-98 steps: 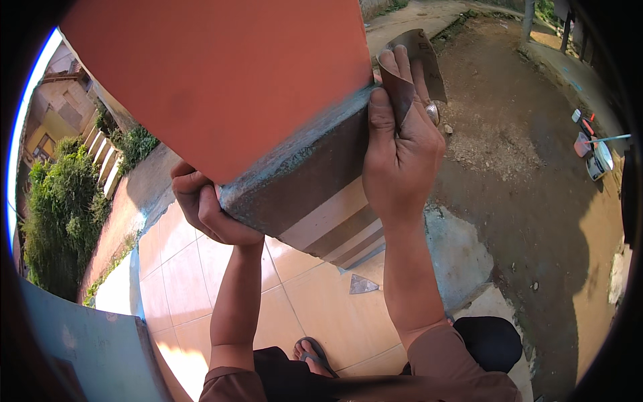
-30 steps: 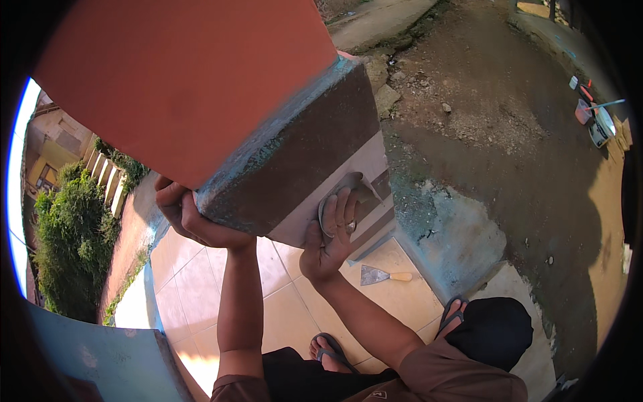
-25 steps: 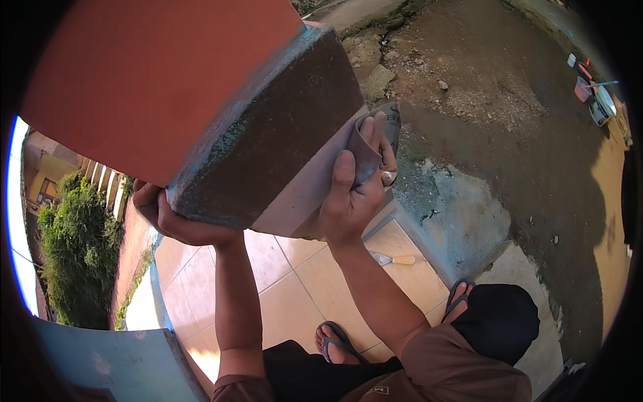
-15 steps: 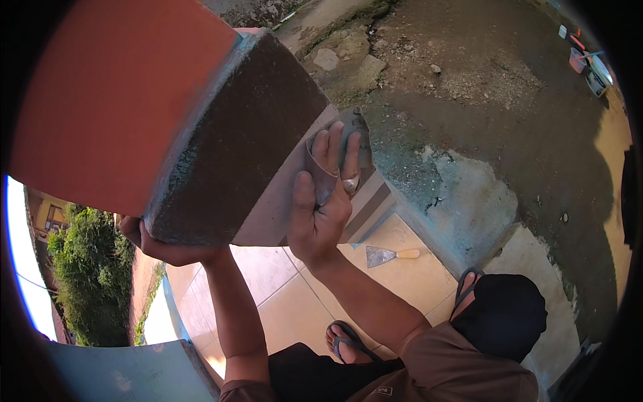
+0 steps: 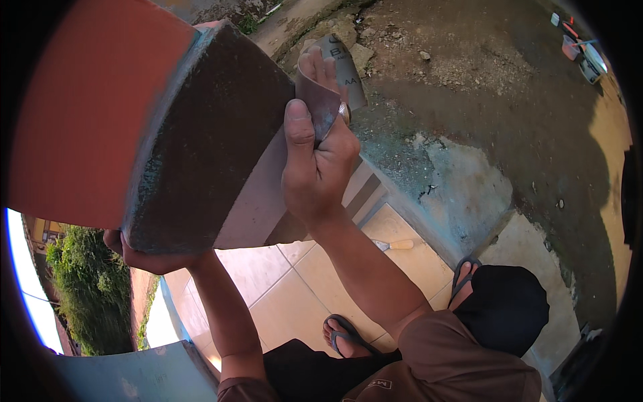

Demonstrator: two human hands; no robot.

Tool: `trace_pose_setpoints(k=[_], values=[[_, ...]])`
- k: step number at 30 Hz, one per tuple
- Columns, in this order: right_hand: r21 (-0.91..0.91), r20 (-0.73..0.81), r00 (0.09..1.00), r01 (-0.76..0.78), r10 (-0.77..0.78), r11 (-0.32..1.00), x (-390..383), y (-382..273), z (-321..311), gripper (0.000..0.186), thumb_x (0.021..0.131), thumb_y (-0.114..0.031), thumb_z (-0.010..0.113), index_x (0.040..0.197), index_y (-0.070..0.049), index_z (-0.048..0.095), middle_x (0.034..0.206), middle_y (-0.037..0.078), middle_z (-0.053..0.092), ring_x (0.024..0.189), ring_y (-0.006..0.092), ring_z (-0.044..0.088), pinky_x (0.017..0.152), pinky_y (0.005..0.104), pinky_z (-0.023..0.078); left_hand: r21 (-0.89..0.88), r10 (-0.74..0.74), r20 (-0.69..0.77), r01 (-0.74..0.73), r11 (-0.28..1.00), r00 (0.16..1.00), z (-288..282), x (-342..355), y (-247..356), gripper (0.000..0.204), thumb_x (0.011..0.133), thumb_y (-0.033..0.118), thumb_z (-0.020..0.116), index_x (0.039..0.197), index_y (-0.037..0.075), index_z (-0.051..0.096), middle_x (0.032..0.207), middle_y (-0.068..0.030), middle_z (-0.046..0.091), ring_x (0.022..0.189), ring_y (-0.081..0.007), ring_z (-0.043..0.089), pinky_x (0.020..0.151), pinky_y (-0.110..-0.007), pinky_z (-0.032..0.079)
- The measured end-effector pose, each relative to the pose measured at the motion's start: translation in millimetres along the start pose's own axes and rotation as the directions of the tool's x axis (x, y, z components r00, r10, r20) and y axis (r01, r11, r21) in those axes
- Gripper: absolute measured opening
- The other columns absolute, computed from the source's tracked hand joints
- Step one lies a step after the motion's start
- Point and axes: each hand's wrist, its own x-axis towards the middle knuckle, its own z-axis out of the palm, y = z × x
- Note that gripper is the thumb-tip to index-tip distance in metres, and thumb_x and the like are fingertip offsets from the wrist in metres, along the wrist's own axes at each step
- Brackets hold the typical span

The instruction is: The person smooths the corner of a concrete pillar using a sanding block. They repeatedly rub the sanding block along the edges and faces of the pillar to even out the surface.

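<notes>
My right hand (image 5: 320,151) holds a curled sheet of sandpaper (image 5: 317,102) around its fingers, with the thumb outside. A grey printed backing shows beyond the fingertips. The hand is at the right side of a painted pillar (image 5: 214,127), whose face has a dark brown band and a paler mauve band. Whether the sheet's grit touches the pillar is hidden by the hand. At the pillar's lower left corner, my left hand (image 5: 157,260) is wrapped round the edge, its fingers partly hidden.
On the tiled floor (image 5: 291,295) lies a scraper (image 5: 400,244) with a wooden handle, partly hidden by my right arm. My sandalled feet (image 5: 345,338) stand there. A blue ledge (image 5: 144,368) is at lower left. Rough ground and buckets (image 5: 589,65) lie far right.
My right hand has moved up and away along the pillar's side with the sandpaper. My left hand keeps its hold on the corner. The view has shifted slightly.
</notes>
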Motion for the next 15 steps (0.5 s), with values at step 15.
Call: trace_pose_setpoints(k=[15], values=[[0.102, 0.058, 0.994, 0.090, -0.097, 0.991, 11.6, 13.8, -3.6, 0.043, 0.099, -0.022, 0.049, 0.135, -0.002, 0.058, 0.145, 0.015, 0.052, 0.144, 0.0292, 0.035, 0.118, 0.0484, 0.017, 0.080, 0.111, -0.132, -0.101, 0.992, 0.985, 12.1, 7.8, 1.6, 0.030, 0.094, 0.023, 0.060, 0.111, -0.002, 0.060, 0.106, -0.0100, 0.062, 0.101, -0.0205, 0.064, 0.095, -0.037, 0.051]])
